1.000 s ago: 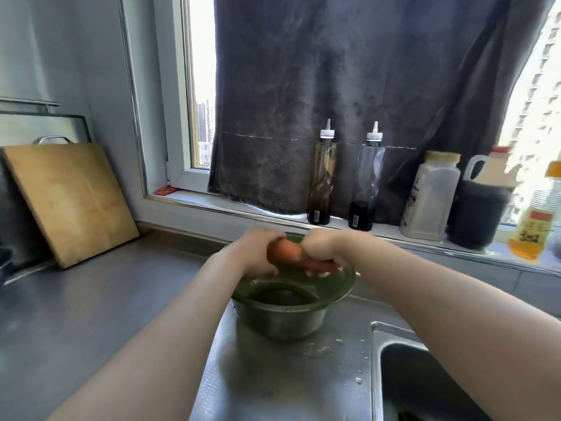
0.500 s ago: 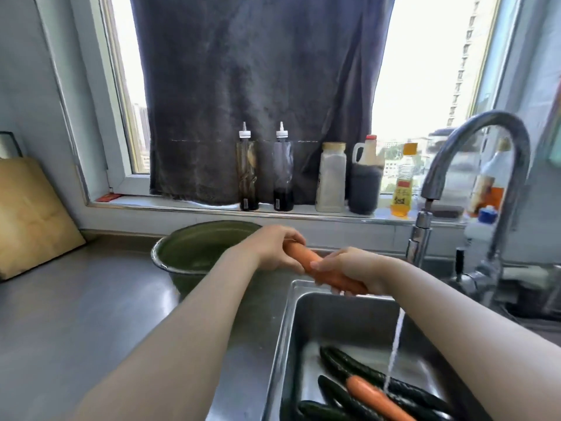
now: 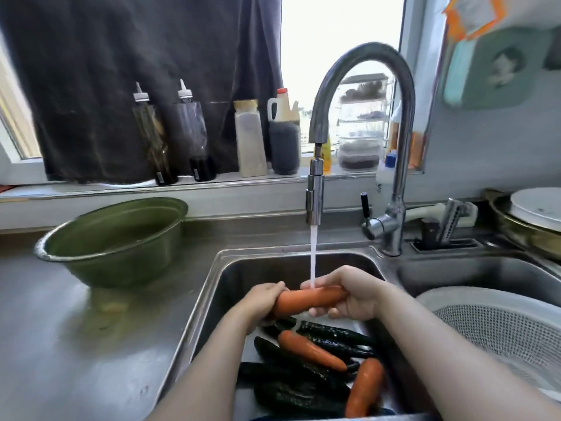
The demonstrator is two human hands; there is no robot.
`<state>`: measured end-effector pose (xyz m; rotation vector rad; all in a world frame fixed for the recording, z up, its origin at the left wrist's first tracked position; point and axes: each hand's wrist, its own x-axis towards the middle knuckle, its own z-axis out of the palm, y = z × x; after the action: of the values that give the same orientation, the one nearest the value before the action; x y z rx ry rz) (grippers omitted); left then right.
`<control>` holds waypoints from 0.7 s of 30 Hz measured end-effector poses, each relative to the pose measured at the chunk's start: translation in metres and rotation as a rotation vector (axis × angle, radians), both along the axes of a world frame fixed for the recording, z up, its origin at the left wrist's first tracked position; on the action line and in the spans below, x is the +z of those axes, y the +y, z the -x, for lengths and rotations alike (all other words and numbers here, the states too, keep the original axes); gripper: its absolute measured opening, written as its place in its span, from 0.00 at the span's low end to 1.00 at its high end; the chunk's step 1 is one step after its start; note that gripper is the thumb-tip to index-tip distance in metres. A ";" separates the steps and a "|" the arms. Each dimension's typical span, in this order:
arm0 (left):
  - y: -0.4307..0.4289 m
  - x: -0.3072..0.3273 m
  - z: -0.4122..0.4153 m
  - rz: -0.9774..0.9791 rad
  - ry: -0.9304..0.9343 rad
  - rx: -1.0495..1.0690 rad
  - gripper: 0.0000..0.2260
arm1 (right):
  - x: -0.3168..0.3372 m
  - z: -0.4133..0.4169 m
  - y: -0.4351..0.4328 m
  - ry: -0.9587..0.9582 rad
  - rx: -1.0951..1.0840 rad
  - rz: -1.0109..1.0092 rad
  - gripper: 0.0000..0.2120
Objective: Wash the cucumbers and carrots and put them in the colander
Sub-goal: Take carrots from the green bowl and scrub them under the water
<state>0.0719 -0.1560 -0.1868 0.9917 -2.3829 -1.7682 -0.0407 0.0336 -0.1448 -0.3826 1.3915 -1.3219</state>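
Holding the carrot (image 3: 306,300) sideways right under the stream (image 3: 313,256) so the water hits its middle. My left hand (image 3: 261,302) and right hand (image 3: 355,294) each curl fingers round an end. More carrots (image 3: 312,350) and cucumbers (image 3: 334,333) wait in the sink (image 3: 212,284) below. The colander (image 3: 485,326) sits near right with nothing blocking it, and the bowl (image 3: 115,250) is far left.

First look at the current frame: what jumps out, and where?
Dead centre, the left hand and right hand grip a carrot under the water stream running from the tap. Below them, dark cucumbers and two more carrots lie in the sink. A white colander sits at the right and a green bowl on the counter at left.
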 end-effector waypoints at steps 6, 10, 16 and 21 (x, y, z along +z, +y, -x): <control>-0.011 -0.028 0.018 -0.139 -0.219 -0.004 0.24 | -0.016 0.004 -0.011 -0.055 -0.138 0.142 0.19; -0.018 -0.031 0.013 -0.317 -0.246 -0.146 0.30 | -0.017 -0.005 -0.024 0.059 -0.248 0.236 0.08; 0.022 -0.006 0.016 -0.565 -0.073 -0.222 0.31 | -0.022 0.006 -0.025 0.269 -0.468 0.197 0.12; 0.050 0.011 0.019 -0.648 0.040 -0.221 0.26 | -0.027 0.012 -0.012 0.401 -0.494 0.073 0.10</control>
<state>0.0533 -0.1063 -0.1762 0.7153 -1.9780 -2.7020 -0.0530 0.0212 -0.1714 -0.3803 1.8558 -1.7677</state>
